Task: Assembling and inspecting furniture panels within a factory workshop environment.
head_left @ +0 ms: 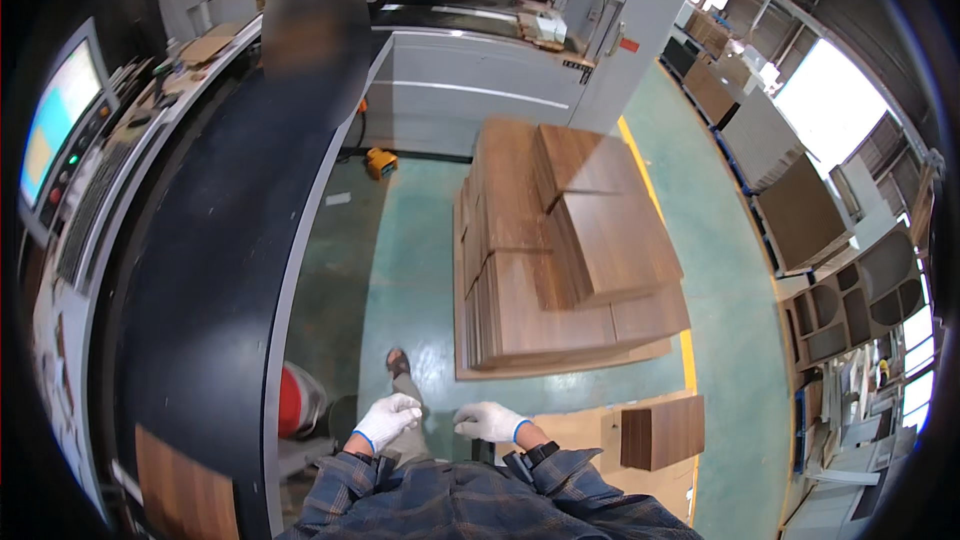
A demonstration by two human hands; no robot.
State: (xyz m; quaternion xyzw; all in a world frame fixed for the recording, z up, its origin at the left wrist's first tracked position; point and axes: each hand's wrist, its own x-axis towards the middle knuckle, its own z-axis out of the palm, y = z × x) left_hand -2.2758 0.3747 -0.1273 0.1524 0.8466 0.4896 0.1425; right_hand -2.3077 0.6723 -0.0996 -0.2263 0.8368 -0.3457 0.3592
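My left hand (388,421), in a white knit glove with a blue cuff, hovers in front of my body with its fingers curled together. Facing it across a small gap is my right hand (490,422), gloved the same way, its fingers also curled in. Neither hand holds anything that I can see. Ahead and to the right, brown wood-grain panels (560,285) are piled in several stacks on a board on the floor. Close by my right forearm, a smaller stack of brown panels (662,432) lies on a tan board (590,430).
A long black machine bed (215,270) runs along my left, bearing a brown panel (185,485) at its near end. Beyond are a grey machine (470,80) and a yellow foot pedal (381,163). A red-and-white bucket (291,400) stands beside the bed. Shelving parts (850,295) line the right.
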